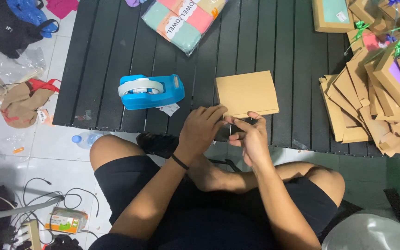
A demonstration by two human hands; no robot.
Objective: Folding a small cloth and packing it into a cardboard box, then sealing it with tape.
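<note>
Near edge of flat brown cardboard piece hidden behind left hand and right hand; whatever fingertips pinch between them too small to tell. Towel pack cut off by top picture edge at table's far side. Stack of flat brown boxes and ribboned gift boxes cut by right edge. Black bag cut at top-left corner. Grey round object cut by bottom edge, blurred.

Head cam, looks steeply down & fwd, close over lap and black slatted table.
</note>
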